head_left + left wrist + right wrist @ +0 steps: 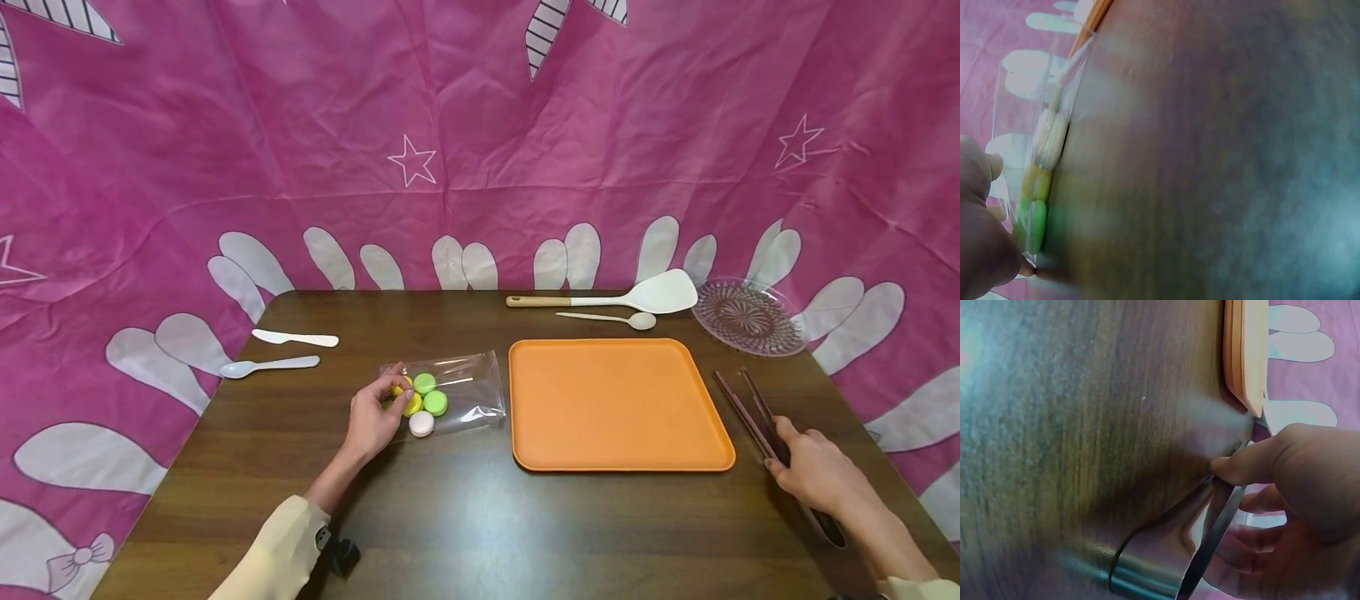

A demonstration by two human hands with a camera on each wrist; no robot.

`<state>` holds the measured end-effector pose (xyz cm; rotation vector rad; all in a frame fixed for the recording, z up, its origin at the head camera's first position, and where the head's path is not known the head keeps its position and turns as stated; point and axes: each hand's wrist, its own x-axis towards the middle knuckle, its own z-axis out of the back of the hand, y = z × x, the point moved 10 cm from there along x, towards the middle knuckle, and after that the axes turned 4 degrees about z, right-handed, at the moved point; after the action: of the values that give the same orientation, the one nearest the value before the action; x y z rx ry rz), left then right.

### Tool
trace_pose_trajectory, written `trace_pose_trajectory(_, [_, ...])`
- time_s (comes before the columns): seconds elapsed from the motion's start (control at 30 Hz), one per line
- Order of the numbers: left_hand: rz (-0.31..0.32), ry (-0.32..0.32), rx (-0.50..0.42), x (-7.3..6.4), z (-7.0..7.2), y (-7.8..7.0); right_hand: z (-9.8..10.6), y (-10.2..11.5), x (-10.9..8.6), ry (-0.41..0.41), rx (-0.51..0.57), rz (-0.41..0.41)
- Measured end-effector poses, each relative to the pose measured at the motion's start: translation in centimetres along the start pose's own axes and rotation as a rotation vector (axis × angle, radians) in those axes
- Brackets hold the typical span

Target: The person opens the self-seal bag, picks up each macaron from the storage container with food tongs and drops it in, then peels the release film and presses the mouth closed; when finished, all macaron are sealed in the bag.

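Left hand (375, 418) pinches the left end of the clear bag (474, 393) of macarons (435, 403) on the table (450, 525), left of the orange tray (615, 404); right hand (821, 471) grips the tongs (742, 414) beside the tray's right edge. Light left-hand pressure advised, sparing the macarons

Around the orange tray (618, 404), free bench (618, 533) gave passage at six o'clock, clear bag (467, 392) blocked nine, white spatula (662, 293) barred twelve, tongs (750, 425) and right hand (819, 468) obstructed four

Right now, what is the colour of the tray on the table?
The tray is orange, best seen in the head view.
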<state>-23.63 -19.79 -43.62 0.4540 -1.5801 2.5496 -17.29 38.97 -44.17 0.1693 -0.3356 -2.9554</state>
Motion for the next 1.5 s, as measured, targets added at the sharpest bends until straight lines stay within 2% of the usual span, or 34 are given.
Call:
trace_pose_trajectory(0.1, [0.012,0.006,0.017,0.0,0.0,0.0,0.4,0.4,-0.2,-0.032,-0.001,-0.031])
trace_pose_trajectory(0.17, [0.021,0.012,0.028,0.0,0.0,0.0,1.4,1.3,-0.6,-0.146,0.004,-0.041])
trace_pose_trajectory(0.23, [0.014,0.017,0.036,0.0,-0.1,-0.2,3.1,3.1,-1.0,-0.32,0.03,-0.029])
trace_pose_trajectory(0.33, [-0.005,0.019,0.064,0.1,-0.3,-0.4,5.4,7.4,-1.7,-0.589,0.098,0.08])
trace_pose_trajectory(0.4, [-0.014,0.021,0.077,0.2,-0.4,-0.5,6.1,11.0,-1.6,-0.672,0.185,0.176])
trace_pose_trajectory(0.43, [-0.013,0.022,0.085,0.2,-0.4,-0.6,6.0,12.9,-1.4,-0.673,0.251,0.214])
trace_pose_trajectory(0.5, [-0.005,0.022,0.097,0.1,-0.3,-0.6,4.7,16.7,-0.7,-0.578,0.47,0.275])
trace_pose_trajectory(0.57, [0.003,0.024,0.106,0.1,-0.2,-0.5,2.6,20.6,0.1,-0.404,0.762,0.282])
trace_pose_trajectory(0.63, [0.007,0.023,0.118,0.1,-0.1,-0.5,-0.1,24.3,0.7,-0.199,1.083,0.232])
trace_pose_trajectory(0.7, [0.003,0.021,0.125,0.1,0.0,-0.5,-2.6,27.9,1.1,-0.018,1.346,0.171])
trace_pose_trajectory(0.77, [-0.005,0.021,0.124,0.1,0.0,-0.6,-4.8,31.1,1.5,0.125,1.541,0.123])
trace_pose_trajectory(0.87, [-0.007,0.021,0.122,0.1,-0.1,-0.6,-7.5,34.8,2.5,0.241,1.725,0.042])
trace_pose_trajectory(0.97, [-0.002,0.029,0.122,0.1,-0.2,-0.5,-9.6,36.9,3.8,0.262,1.815,-0.035])
trace_pose_trajectory(1.07, [0.004,0.038,0.135,0.2,-0.4,-0.3,-10.9,37.6,5.2,0.204,1.858,-0.089])
trace_pose_trajectory(1.23, [0.009,0.037,0.15,0.2,-0.4,-0.4,-12.0,37.8,6.7,0.086,1.901,-0.132])
trace_pose_trajectory(1.5, [0.006,0.033,0.134,0.0,-0.5,-0.5,-13.2,37.9,7.6,0.004,1.946,-0.184])
